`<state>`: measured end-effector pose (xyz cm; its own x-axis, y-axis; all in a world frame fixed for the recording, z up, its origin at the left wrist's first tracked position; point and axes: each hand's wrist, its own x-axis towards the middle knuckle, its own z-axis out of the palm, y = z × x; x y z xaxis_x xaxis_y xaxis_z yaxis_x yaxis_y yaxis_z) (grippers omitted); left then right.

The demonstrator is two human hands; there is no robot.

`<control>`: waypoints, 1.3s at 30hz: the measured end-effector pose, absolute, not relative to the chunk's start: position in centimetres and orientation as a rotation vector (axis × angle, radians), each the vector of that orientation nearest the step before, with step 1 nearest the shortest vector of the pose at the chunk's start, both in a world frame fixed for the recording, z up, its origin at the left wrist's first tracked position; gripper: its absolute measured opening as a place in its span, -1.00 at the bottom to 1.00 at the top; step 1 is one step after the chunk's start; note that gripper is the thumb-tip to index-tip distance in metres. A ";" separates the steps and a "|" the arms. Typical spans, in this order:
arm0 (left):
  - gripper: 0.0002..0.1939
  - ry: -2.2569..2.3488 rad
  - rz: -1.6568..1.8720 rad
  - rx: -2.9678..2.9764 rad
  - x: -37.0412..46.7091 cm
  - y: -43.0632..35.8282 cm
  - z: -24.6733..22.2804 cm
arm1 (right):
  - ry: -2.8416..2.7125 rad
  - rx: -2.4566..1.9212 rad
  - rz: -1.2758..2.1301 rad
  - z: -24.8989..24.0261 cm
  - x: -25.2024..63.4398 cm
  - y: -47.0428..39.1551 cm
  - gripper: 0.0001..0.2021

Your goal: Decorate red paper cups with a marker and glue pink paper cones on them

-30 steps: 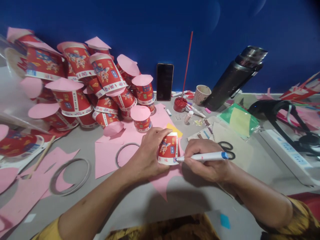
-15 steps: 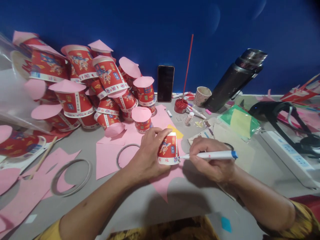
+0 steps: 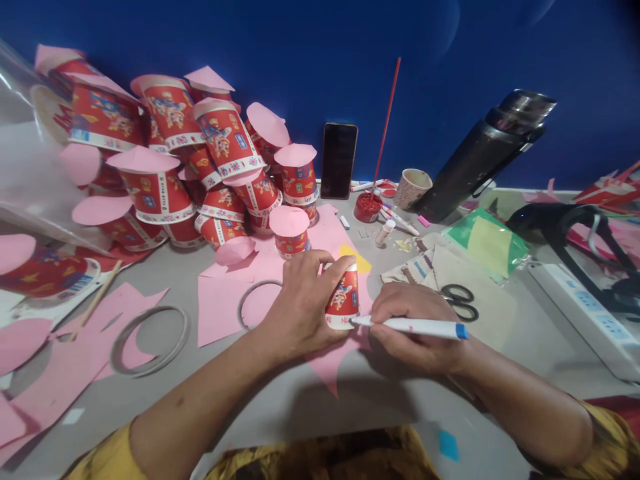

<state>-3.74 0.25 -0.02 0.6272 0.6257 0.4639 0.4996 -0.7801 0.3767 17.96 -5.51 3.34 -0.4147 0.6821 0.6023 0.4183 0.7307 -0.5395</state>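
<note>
Near the middle of the table, my left hand (image 3: 301,307) is wrapped round a small red patterned paper cup (image 3: 344,295), covering its left side. My right hand (image 3: 413,327) grips a white marker with a blue end (image 3: 433,327). The marker's tip meets the white band at the cup's lower edge. Pink paper (image 3: 220,307) lies beneath my hands, with a yellow piece (image 3: 356,259) just behind the cup. Many similar red cups with pink paper tops are piled at the back left, one of them (image 3: 290,232) standing close behind my left hand.
A grey ring (image 3: 150,341) and pink scraps lie at left. Behind stand a phone (image 3: 339,161), a red pot with a stick (image 3: 367,207), a paper cup (image 3: 413,189) and a leaning black flask (image 3: 483,157). Black-handled scissors (image 3: 459,302) and a power strip (image 3: 585,320) are at right.
The cup has turned a little in my left hand, so less of its printed side shows. The marker tip is still at the lower band. The whole view has shifted slightly, exposing the scissors' handles.
</note>
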 end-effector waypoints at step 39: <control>-0.21 0.929 0.855 2.623 -3.4 0.3 0.1 | -2.085 -0.802 0.347 3.5 17.7 -5.6 -0.89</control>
<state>-3.42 0.26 0.15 0.6290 0.6345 0.4492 0.5004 -0.7726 0.3907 17.67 -5.59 3.53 -0.4307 0.6538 0.6222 0.4168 0.7556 -0.5054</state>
